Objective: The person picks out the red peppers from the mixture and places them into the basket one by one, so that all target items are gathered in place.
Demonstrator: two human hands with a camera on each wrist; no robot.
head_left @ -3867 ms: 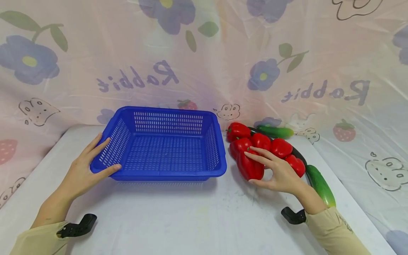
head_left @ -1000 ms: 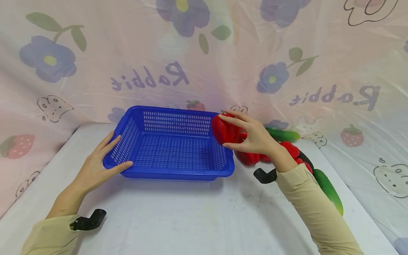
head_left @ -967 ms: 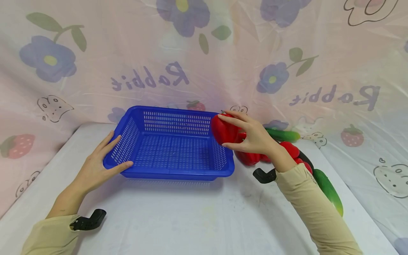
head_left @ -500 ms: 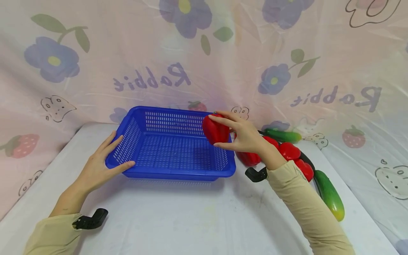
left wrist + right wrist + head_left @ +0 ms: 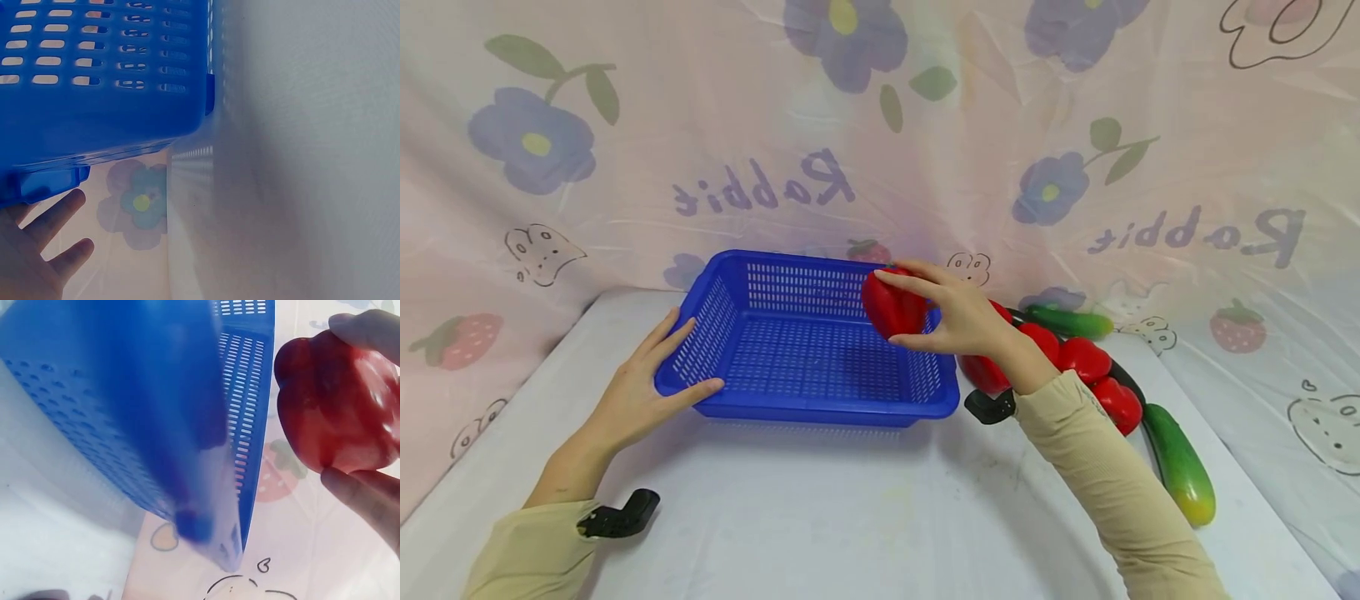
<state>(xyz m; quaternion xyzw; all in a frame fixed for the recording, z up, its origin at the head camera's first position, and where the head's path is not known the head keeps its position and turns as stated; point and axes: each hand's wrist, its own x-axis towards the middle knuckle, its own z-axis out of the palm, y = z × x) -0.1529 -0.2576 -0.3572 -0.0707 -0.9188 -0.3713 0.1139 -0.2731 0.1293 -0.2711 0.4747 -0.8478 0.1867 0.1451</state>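
Note:
My right hand [image 5: 958,315] pinches a red bell pepper [image 5: 892,304] between thumb and fingers, over the right end of a blue plastic basket [image 5: 805,408]. In the right wrist view the glossy bell pepper [image 5: 337,403] is seen above the basket's rim, thumb on one side and fingers on the other. At the basket's left end, my left hand [image 5: 642,392] rests with fingers spread and fairly straight along the rim, its thumb at the front corner. The left wrist view shows its fingertips [image 5: 75,200] beside the basket's outer edge.
Several red bell peppers [image 5: 1084,360] lie right of the basket, partly behind my right forearm. Two green cucumbers [image 5: 1180,467] [image 5: 1067,322] and a long dark vegetable [image 5: 1127,382] lie along the right side. A printed curtain [image 5: 925,167] hangs behind the white table [image 5: 820,517].
My right hand has lifted the bell pepper off the pile and carried it left over the basket's right end. My left hand stays at the basket; the view has shifted slightly.

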